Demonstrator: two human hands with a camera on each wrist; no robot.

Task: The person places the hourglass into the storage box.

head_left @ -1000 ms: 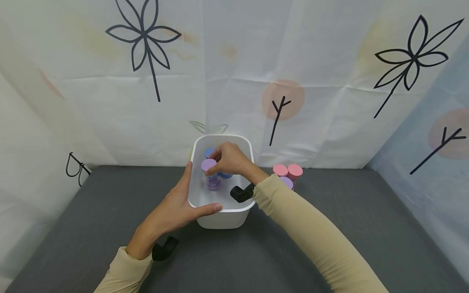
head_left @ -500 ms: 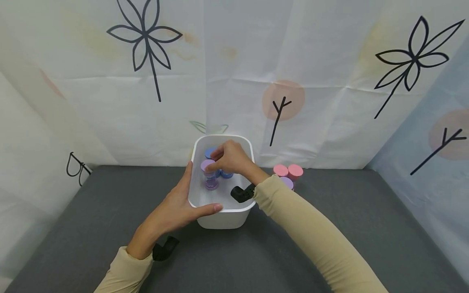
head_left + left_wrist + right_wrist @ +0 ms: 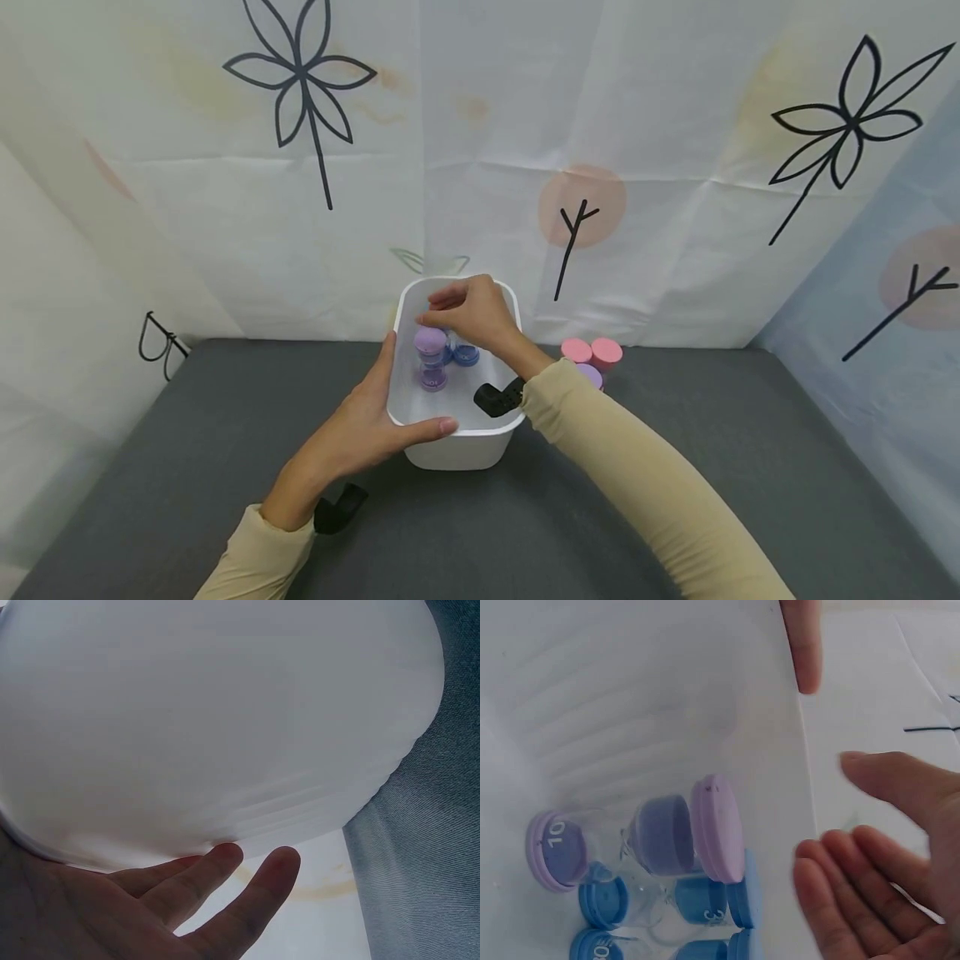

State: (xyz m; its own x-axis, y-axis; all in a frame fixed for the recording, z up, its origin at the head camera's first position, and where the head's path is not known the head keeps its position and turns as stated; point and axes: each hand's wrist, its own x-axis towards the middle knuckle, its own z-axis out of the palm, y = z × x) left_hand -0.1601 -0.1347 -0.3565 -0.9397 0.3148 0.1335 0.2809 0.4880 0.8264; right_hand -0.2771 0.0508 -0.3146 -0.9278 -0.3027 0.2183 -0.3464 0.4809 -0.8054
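Right hand (image 3: 480,315) empty, thumb and fingers parted, purple sand timer (image 3: 431,351) upright in white bin (image 3: 456,452), left hand (image 3: 362,429) extended against bin, numeral 10 (image 3: 556,833) legible only in right wrist view.

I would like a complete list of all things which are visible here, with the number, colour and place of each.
Tub: one, white, on the table
Purple hourglass: one, purple, upright in the tub
Blue hourglasses: two visible, blue, in the tub
Pink lids: two, pink, right of the tub
Purple lid: one, purple, nearer than the pink lids
Table: one, dark grey, under the tub
Cloth: count unclear, whitish with plant prints, behind the table
Black devices: two, black, one at each wrist
Sleeves: two, beige, lower head view
Left hand: one, bare, touching the tub
Right hand: one, bare, above the tub
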